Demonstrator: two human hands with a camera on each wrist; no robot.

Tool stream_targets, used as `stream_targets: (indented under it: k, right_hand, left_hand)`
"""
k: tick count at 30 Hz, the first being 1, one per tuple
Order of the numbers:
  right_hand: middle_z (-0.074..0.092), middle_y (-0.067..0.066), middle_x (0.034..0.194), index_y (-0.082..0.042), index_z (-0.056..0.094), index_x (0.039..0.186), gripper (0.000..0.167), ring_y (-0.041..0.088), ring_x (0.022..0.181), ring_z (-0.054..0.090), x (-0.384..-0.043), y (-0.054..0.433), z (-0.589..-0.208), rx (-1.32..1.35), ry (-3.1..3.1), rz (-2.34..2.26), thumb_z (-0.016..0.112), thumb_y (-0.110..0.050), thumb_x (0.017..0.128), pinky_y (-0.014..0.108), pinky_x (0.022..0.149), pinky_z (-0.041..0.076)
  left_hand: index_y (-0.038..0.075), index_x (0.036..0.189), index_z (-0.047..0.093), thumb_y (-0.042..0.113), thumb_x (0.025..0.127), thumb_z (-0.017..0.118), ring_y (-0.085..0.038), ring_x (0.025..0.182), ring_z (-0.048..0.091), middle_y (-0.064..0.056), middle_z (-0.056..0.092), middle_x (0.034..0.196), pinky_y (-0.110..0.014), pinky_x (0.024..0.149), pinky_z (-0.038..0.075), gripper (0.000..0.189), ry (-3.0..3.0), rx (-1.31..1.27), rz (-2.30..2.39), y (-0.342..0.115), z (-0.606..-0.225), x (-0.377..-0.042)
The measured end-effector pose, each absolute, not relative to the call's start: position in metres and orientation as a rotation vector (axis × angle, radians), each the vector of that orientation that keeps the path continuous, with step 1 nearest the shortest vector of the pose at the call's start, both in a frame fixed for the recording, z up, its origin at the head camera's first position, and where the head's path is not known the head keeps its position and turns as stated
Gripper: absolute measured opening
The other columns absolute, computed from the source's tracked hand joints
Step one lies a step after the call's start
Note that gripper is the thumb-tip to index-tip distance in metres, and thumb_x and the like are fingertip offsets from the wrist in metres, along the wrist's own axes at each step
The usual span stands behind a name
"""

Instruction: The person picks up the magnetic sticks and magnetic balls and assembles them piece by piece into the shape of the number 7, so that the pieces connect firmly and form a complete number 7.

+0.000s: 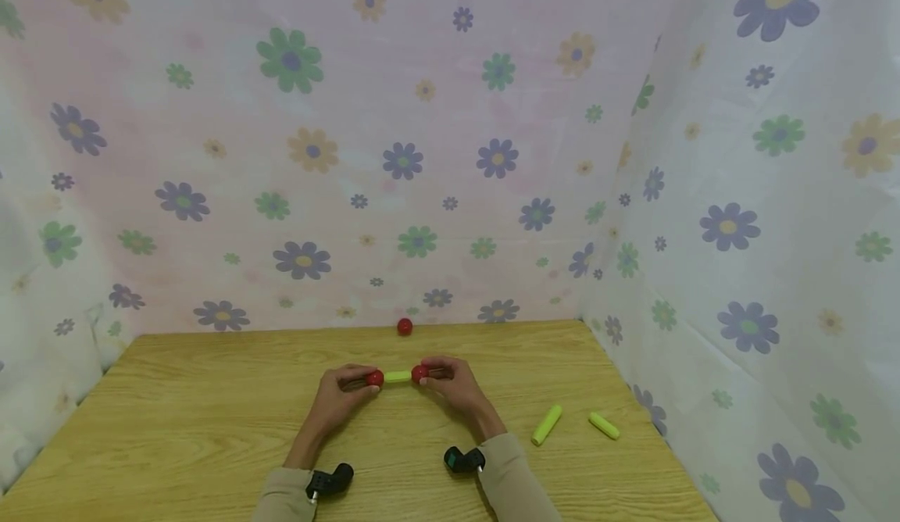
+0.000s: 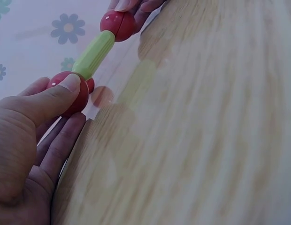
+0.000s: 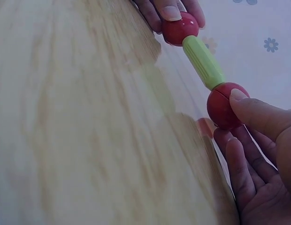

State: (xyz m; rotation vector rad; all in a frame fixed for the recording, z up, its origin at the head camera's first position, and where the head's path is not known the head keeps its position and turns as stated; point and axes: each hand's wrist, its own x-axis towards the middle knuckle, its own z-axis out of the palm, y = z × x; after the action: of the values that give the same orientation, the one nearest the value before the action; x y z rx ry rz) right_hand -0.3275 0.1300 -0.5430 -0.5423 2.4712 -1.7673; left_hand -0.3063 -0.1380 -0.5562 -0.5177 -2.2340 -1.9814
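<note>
Between the two hands runs a yellow-green rod [image 1: 398, 377] with a red ball at each end, the three in one line. My left hand [image 1: 339, 397] pinches the left red ball [image 2: 72, 96] between thumb and fingers. At the other end, the right red ball [image 3: 226, 107] is held the same way by my right hand [image 1: 455, 387]. The rod's ends meet both balls, and its ridged side shows in the wrist views. Both hands hold the piece close over the wooden table [image 1: 211, 420].
A third red ball [image 1: 404, 327] lies at the table's back edge. To the right of my right arm are a longer green rod [image 1: 547, 425] and a shorter green rod [image 1: 604, 426]. Flower-patterned curtains [image 1: 450, 116] stand behind the table and at its sides.
</note>
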Motion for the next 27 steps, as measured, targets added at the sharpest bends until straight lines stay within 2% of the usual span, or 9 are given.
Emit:
stream_targets:
  k: [4, 12, 20, 27]
  right_hand:
    - [0.07, 0.02, 0.119, 0.002, 0.068, 0.126, 0.031, 0.03, 0.104, 0.067, -0.3283, 0.1312, -0.5437, -0.515, 2.462, -1.778, 0.07, -0.006, 0.096, 0.035, 0.088, 0.057]
    - [0.068, 0.024, 0.12, 0.005, 0.067, 0.126, 0.03, 0.037, 0.11, 0.066, -0.3269, 0.133, -0.5408, -0.515, 2.436, -1.825, 0.067, -0.004, 0.098, 0.039, 0.094, 0.057]
    - [0.068, 0.026, 0.12, 0.008, 0.065, 0.126, 0.03, 0.038, 0.111, 0.066, -0.3279, 0.1345, -0.5438, -0.522, 2.399, -1.867, 0.066, -0.002, 0.098, 0.029, 0.091, 0.057]
    - [0.068, 0.026, 0.121, 0.009, 0.065, 0.126, 0.03, 0.036, 0.11, 0.067, -0.3292, 0.1372, -0.5434, -0.477, 2.367, -1.904, 0.066, -0.003, 0.098, 0.038, 0.093, 0.058]
  left_hand:
    - [-0.006, 0.122, 0.071, 0.005, 0.087, 0.08, -0.036, 0.109, 0.07, -0.025, 0.067, 0.122, -0.021, 0.087, 0.058, 0.038, -2.238, -0.503, -1.974, -0.1372, -0.5565, -0.3064]
    - [-0.004, 0.12, 0.073, 0.007, 0.087, 0.081, -0.037, 0.108, 0.069, -0.022, 0.068, 0.118, -0.022, 0.087, 0.059, 0.036, -2.238, -0.493, -1.963, -0.1364, -0.5551, -0.3052]
    - [-0.001, 0.118, 0.075, 0.009, 0.087, 0.081, -0.036, 0.105, 0.07, -0.021, 0.069, 0.116, -0.023, 0.087, 0.059, 0.034, -2.233, -0.514, -1.94, -0.1372, -0.559, -0.3054]
    - [-0.001, 0.118, 0.075, 0.008, 0.086, 0.082, -0.028, 0.103, 0.071, -0.019, 0.07, 0.115, -0.023, 0.085, 0.059, 0.034, -2.255, -0.483, -1.91, -0.1347, -0.5584, -0.3059]
